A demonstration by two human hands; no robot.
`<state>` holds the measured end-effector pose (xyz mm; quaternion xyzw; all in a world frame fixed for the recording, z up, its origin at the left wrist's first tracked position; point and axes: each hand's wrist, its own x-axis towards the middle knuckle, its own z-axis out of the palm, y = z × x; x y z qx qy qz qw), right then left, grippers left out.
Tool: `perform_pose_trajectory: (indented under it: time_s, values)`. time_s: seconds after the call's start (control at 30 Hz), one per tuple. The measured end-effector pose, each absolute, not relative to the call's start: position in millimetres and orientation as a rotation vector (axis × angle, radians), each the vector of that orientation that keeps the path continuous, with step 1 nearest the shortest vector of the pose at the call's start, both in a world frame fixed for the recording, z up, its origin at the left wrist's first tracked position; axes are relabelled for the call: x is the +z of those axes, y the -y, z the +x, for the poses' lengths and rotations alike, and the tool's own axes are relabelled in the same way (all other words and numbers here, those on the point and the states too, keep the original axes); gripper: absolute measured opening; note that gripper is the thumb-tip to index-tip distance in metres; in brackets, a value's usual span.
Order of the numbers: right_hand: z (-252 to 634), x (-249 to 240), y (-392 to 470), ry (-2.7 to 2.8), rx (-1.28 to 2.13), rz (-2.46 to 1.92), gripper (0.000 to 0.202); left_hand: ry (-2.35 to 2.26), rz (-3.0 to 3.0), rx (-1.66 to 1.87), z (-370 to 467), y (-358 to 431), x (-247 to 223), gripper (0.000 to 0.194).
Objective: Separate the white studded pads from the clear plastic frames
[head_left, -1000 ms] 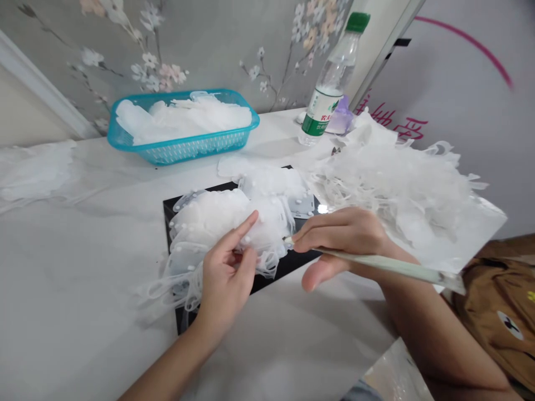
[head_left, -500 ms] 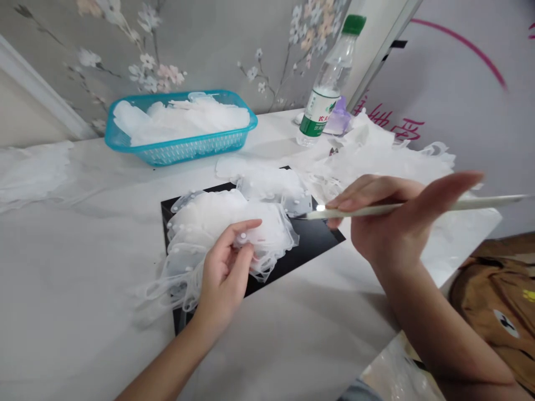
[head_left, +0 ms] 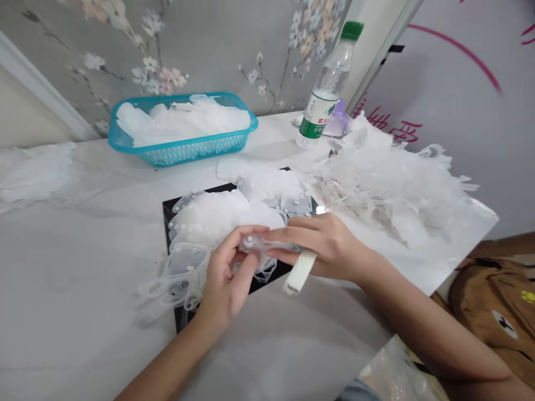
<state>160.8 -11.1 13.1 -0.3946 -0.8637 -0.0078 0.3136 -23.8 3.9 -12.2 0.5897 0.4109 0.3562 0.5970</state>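
Between the thumb and fingers of my left hand (head_left: 232,273) is a translucent plastic piece (head_left: 256,245) with a small white round knob. My right hand (head_left: 330,245) pinches the same piece from the right, its fingertips close to those of the left. A pale stick-like tool (head_left: 301,271) is also tucked in my right hand, its blunt end pointing down toward me. Beneath and behind the hands, a pile of white translucent pieces (head_left: 213,217) lies on a black board (head_left: 168,214).
A blue basket (head_left: 188,149) of white pieces stands at the back, with a green-capped bottle (head_left: 320,111) to its right. White scraps (head_left: 397,178) are heaped at the right, others (head_left: 37,172) at the far left. A brown bag (head_left: 493,301) is at the lower right.
My right hand has moved left and down to the piece in my left hand. The tool has swung from pointing at the pile to slanting toward me.
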Motion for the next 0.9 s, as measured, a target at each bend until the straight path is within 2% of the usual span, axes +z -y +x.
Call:
perform_pose_trajectory:
  time_s: [0.5, 0.73, 0.9]
  values:
    - [163.3, 11.6, 8.6, 2.238, 0.181, -1.019, 0.01, -1.012, 1.461, 0.853, -17.8, -5.3, -10.1, 0.018]
    - [159.4, 8.6, 10.0, 2.283, 0.047, -1.175, 0.021, -1.037, 1.407, 0.847, -17.5, -4.3, -9.2, 0.02]
    - [159.0, 7.7, 9.1, 2.227, -0.097, -1.226, 0.02, -1.004, 1.44, 0.834, -17.1, -4.9, -9.4, 0.023]
